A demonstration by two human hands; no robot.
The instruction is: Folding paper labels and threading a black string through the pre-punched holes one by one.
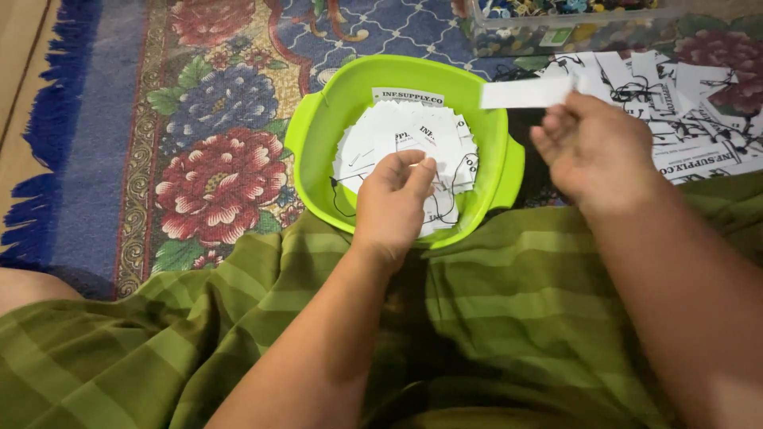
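Reaching my left hand [395, 199] into the round lime-green plastic bowl [509, 171] of white paper tags [413, 139], fingers pinching near one, I grip a white paper strip [524, 93] in my right hand [592, 147], far right, probably sorting tags.

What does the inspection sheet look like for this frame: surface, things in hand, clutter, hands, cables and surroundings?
Surface: floral carpet with a blue fringed edge; striped green cloth over the person's lap.
Job's things: green bowl holding white paper tags with thin black strings; one white paper strip raised above the bowl's right rim.
Clutter: loose pile of white tags and black strings on the carpet, right of the bowl.
Hands: left hand over the bowl, fingertips on the tags; right hand pinching the strip.
Cables: nothing seen.
Surroundings: clear plastic box of small coloured items at the top edge.
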